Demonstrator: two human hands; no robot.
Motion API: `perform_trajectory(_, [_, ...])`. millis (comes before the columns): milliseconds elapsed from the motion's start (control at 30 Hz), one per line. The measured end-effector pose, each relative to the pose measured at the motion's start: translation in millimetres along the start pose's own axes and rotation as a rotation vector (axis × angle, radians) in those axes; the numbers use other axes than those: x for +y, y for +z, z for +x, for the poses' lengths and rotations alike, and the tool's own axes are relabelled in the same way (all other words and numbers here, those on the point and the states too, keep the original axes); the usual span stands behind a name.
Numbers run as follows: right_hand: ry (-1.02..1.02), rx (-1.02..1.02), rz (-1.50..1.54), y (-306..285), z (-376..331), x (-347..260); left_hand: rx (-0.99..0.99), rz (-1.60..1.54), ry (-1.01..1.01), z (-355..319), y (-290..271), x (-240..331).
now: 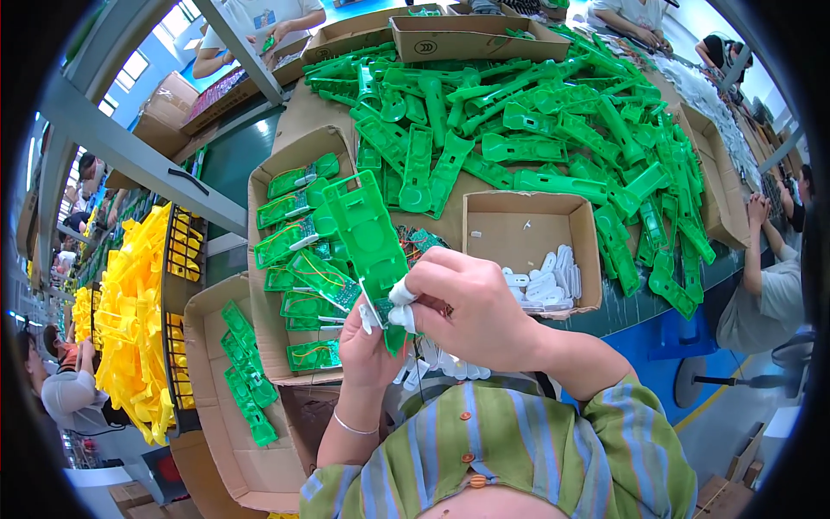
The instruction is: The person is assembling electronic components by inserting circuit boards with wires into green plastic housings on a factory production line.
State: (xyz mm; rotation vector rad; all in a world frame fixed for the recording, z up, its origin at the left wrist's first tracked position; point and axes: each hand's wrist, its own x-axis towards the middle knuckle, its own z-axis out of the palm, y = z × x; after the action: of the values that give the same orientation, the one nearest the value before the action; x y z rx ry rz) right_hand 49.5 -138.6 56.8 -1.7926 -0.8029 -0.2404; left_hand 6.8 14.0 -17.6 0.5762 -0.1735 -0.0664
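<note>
Green plastic paddle-shaped shell (370, 233) sits at frame centre, upright and close to my chest for a clear view, my left hand (367, 346) gripping its lower end while my right hand (471, 307) pinches a small white plastic clip (401, 294) against it.

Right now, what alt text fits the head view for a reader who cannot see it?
Both hands, left hand and right hand, hold a green plastic shell upright over a workbench, fingertips in white cots. Behind lie a pile of green parts, a box of white pieces and a box of wired shells.
</note>
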Motion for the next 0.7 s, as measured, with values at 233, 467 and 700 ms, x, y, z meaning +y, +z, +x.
perform_trajectory(233, [-0.194,-0.028,-0.304,2.7,-6.3,-1.4,0.013,-0.012,-0.034,-0.9,0.2,2.5])
perform_trajectory(467, [-0.336,-0.064,-0.41,1.6,-14.7,1.9,-0.097,-0.018,-0.048,-2.8,-2.4,-3.1])
perform_trajectory(700, [-0.508,-0.019,-0.494,5.1,-23.6,20.9,0.096,0.347,-0.045,-4.8,18.2,4.0])
